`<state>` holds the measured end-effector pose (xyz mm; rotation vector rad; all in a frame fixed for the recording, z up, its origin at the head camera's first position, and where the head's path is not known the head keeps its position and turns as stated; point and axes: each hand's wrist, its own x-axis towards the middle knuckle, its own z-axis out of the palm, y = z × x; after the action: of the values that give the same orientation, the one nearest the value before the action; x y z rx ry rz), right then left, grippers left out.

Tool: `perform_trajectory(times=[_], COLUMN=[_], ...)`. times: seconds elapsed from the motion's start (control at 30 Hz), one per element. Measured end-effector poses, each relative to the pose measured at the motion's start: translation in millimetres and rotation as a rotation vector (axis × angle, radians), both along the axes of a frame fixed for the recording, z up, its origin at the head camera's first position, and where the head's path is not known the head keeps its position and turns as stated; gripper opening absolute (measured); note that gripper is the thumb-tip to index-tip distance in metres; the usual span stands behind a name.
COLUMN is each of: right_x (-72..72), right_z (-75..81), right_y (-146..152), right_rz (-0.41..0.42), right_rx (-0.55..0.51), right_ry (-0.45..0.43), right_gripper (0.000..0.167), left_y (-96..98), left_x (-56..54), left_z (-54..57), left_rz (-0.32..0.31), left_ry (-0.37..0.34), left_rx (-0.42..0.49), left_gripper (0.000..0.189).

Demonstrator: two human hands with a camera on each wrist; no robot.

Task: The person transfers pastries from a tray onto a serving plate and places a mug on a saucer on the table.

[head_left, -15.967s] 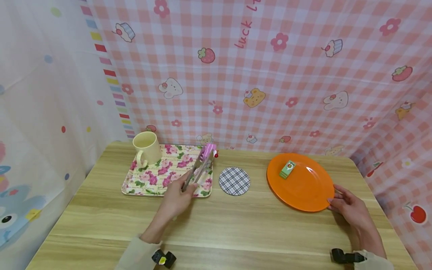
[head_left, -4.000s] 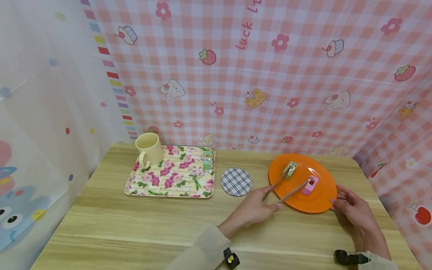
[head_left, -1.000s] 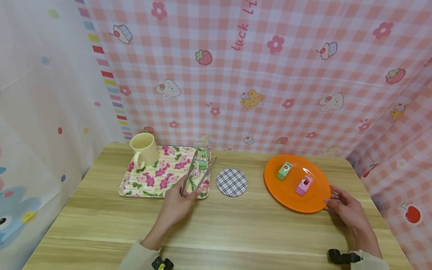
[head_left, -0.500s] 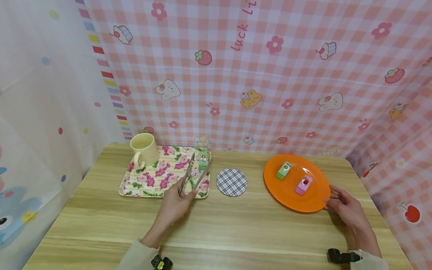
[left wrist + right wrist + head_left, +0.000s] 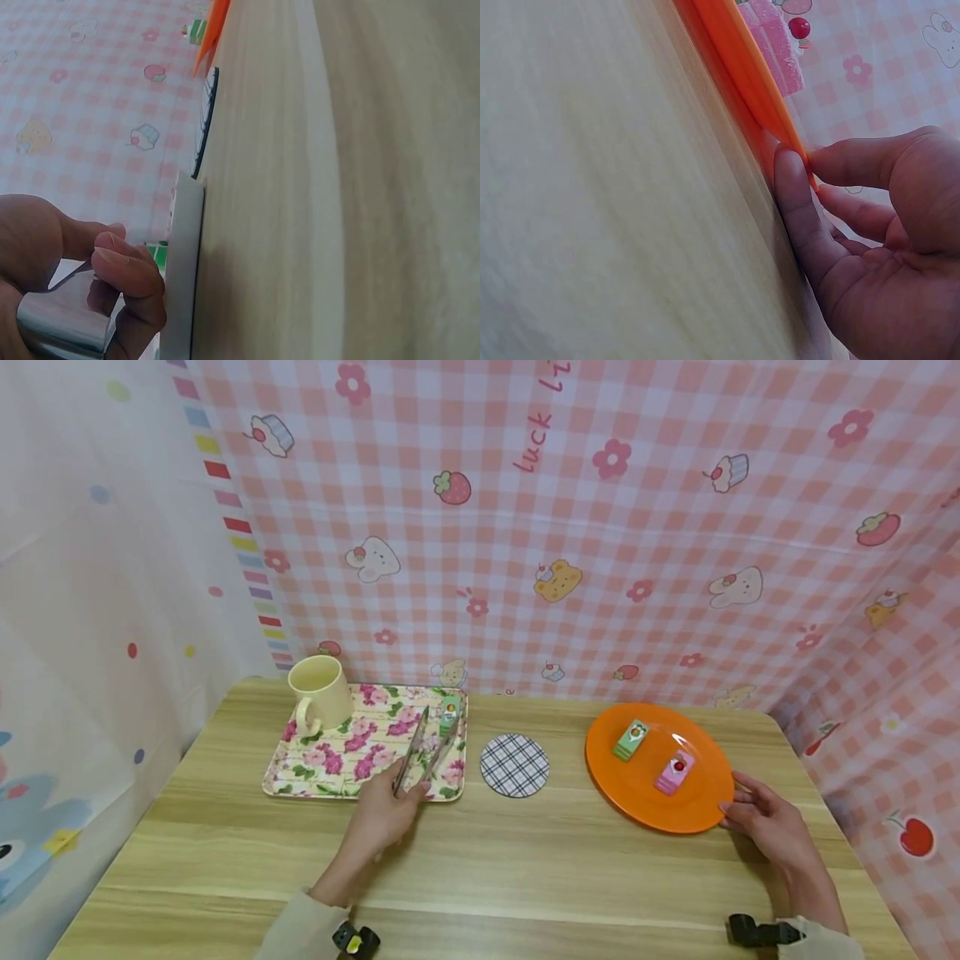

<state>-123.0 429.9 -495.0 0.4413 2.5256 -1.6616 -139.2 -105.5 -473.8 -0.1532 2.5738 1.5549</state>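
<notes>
Saw, as the largest, a pink checked cloth (image 5: 480, 539) hanging behind a wooden bench (image 5: 525, 881). On the left part of this bench, saw a flowered tray (image 5: 300, 756), and on the right part an orange plate (image 5: 637, 789). At the near right edge of the plate, noted the right hand (image 5: 772, 822), with thumb and fingers pinching the rim from opposite faces. At the near edge of the tray, found the left hand (image 5: 382, 814), with fingers bent and clamped on metal tongs (image 5: 412, 747). Saw the two arms of the tongs apart, pointing to the far right corner of the tray. At its far left corner, saw a cream mug (image 5: 326, 703) upright; between tray and plate, a round plaid coaster (image 5: 515, 766) flat on the bench. On the plate, found one green block (image 5: 632, 739) and, nearer to the right hand, one pink block (image 5: 675, 772). Near the tong ends, saw a second green block (image 5: 449, 706) on the tray, partly covered by one arm. Could not tell of any contact between metal and block.
</notes>
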Motion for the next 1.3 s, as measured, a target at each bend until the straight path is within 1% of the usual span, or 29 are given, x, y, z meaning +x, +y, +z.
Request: perform_trajectory(times=[0.13, 0.4, 0.53, 0.67, 0.77, 0.87, 0.97, 1.07, 1.17, 1.3], right_x=[0.0, 0.1, 0.3, -0.3, -1.3, -1.4, -1.1, -1.0, -0.6, -0.1], right_z=[0.3, 1.0, 0.9, 1.5, 1.6, 1.4, 0.9, 0.5, 0.5, 1.2], right_y=[-0.5, -1.0, -1.2, -2.0, -2.8, -3.3, -2.9, -2.6, -2.2, -1.8], right_rz=[0.003, 0.002, 0.005, -0.001, -0.008, -0.011, -0.006, -0.006, -0.009, -0.011], right_rx=[-0.002, -0.001, 0.001, -0.004, -0.007, -0.007, -0.009, -0.017, -0.02, -0.02], right_ry=[-0.002, -0.007, -0.007, -0.016, -0.02, -0.022, -0.02, -0.019, -0.019, -0.016], right_gripper=[0.079, 0.078, 0.077, 0.078, 0.078, 0.078, 0.078, 0.078, 0.078, 0.079], left_y=[-1.4, 0.9, 3.8, 5.5, 5.9, 5.5, 4.4, 3.1, 2.5, 3.8], left_x=[-0.9, -2.2, -3.3, -4.7, -5.4, -6.2, -6.6, -6.7, -6.8, -5.3], left_z=[2.1, 3.6, 3.0, 1.1, 0.3, -1.0, -2.3, -3.0, -2.4, 0.5], left_rz=[0.009, 0.005, 0.0, -0.015, -0.026, -0.029, -0.032, -0.032, -0.039, -0.051], left_ry=[-0.016, -0.02, -0.023, 0.006, 0.029, 0.05, 0.088, 0.111, 0.123, 0.13], left_rx=[-0.009, -0.043, -0.022, 0.005, 0.0, -0.014, -0.044, -0.071, -0.081, -0.071], left_gripper=[0.06, 0.061, 0.061, 0.05, 0.036, 0.029, 0.03, 0.031, 0.031, 0.031])
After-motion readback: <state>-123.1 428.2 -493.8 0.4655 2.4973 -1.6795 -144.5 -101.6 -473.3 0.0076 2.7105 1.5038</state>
